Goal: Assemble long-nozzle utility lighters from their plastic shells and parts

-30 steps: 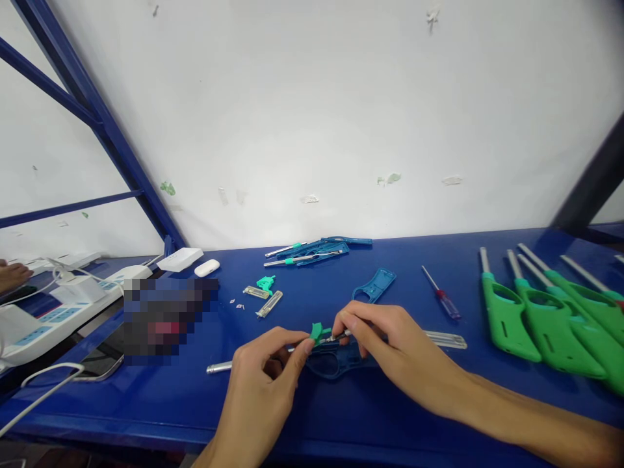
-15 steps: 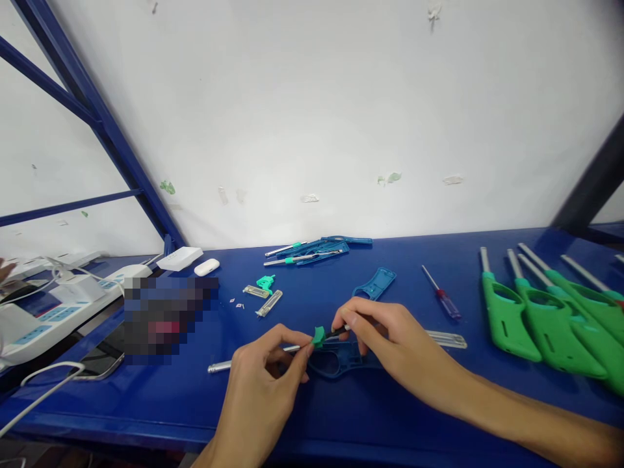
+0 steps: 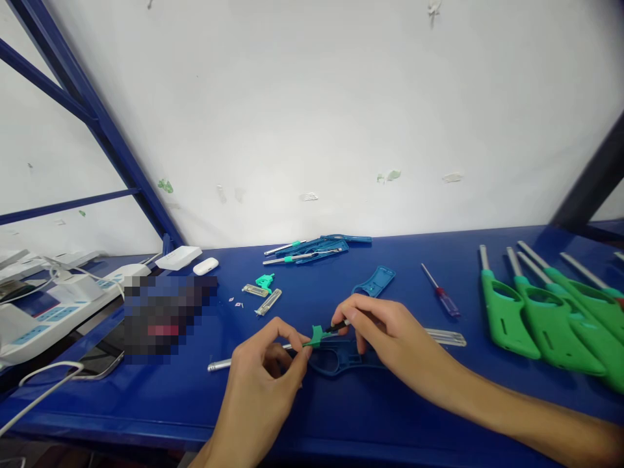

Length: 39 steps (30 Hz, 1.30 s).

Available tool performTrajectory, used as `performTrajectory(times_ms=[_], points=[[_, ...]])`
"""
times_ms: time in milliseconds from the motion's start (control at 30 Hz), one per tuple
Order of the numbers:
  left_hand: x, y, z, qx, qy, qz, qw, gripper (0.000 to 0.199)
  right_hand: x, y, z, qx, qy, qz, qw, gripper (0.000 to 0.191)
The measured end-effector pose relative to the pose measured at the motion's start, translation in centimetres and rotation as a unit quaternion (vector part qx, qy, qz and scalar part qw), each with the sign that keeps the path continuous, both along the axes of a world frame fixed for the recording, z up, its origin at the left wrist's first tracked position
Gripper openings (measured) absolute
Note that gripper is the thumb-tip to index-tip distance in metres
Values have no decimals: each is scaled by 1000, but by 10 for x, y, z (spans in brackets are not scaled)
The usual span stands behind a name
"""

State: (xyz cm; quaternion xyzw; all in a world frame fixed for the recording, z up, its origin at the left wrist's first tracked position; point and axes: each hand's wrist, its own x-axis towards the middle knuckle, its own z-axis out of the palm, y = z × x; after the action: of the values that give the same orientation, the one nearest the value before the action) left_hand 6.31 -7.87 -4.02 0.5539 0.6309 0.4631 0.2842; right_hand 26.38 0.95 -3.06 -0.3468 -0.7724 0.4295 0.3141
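Note:
My left hand (image 3: 266, 377) is closed, pinching a small green trigger (image 3: 316, 335) between thumb and forefinger. Just right of it, my right hand (image 3: 390, 331) grips a slim black igniter part (image 3: 336, 327) in its fingertips, its tip close against the trigger. Whether the two touch, I cannot tell. A silver lighter tube (image 3: 219, 365) runs under my left hand. Below both hands lies a dark blue lighter shell half (image 3: 334, 369), partly hidden by the right hand. A clear fuel tank (image 3: 447, 337) sticks out beyond the right wrist.
Several green lighters (image 3: 511, 318) lie on the right, beside a screwdriver (image 3: 442, 296). Farther back are another blue shell piece (image 3: 377, 281) and a pile of blue lighter parts (image 3: 322, 248). Clear tanks (image 3: 269, 302), a white case (image 3: 205, 266), a phone (image 3: 100, 356) and power strips (image 3: 43, 325) occupy the left.
The green trigger has turned slightly between my left fingers, and the black part now slants a little more towards it. Both hands stay almost in place.

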Motion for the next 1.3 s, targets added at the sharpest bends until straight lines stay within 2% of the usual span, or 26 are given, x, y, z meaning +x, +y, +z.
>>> performTrajectory(times_ms=[233, 500, 833, 933, 1067, 1300], points=[[9, -2, 12, -13, -41, 9, 999, 27, 1, -2, 2, -5, 1, 4, 1000, 35], [12, -4, 15, 4, -62, 23, 998, 30, 2, -3, 2, -14, 4, 7, 1000, 35], [3, 2, 2, -29, -4, -7, 1000, 20, 2, -3, 2, -9, 7, 24, 1000, 33], [1, 4, -1, -13, -1, -21, 1000, 18, 2, -3, 2, -4, 12, 32, 999, 29], [0, 5, -3, 8, -13, -22, 1000, 26, 2, -4, -1, -16, 30, 37, 999, 23], [-1, 4, -3, 42, -7, -27, 999, 20, 2, -4, 0, -32, 46, 47, 997, 25]])
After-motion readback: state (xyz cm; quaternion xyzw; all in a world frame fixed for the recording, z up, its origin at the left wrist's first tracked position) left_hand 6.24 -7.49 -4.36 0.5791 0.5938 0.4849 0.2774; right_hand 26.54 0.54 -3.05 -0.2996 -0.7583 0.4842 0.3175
